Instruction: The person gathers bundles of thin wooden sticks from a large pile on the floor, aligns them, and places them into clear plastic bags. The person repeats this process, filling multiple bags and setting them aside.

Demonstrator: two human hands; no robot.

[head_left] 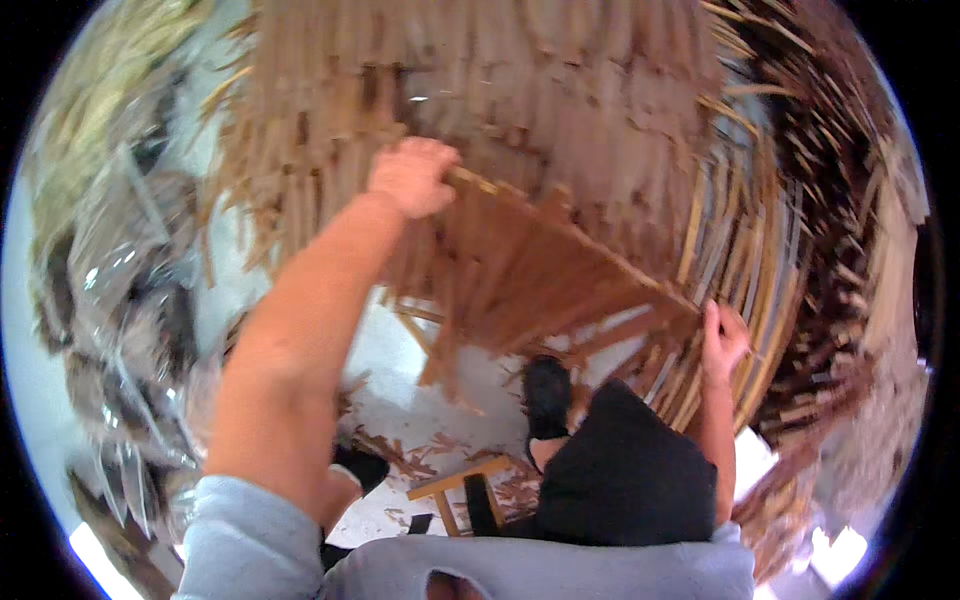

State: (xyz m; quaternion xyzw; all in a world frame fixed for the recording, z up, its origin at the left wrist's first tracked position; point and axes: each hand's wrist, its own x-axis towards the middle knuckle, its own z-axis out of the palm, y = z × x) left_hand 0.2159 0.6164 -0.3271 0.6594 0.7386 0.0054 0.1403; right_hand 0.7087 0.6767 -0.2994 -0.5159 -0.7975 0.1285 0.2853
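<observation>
Between my hands hangs a brown thatch panel, made of long flat strips fixed along a thin stick. The stick slopes down from left to right, and the strips fan out below it toward me. My left hand is closed on the stick's far left end. My right hand grips its lower right end, fingers curled round it. Just beyond lies a broad layered stack of similar brown thatch, and the panel overlaps its near edge. Motion blur hides the finer detail of the fingers.
Clear plastic bags with brown contents line the left. Long thin sticks lie on the right, beside a heap of dark strips. A small wooden stool stands near my legs. Scraps litter the pale floor.
</observation>
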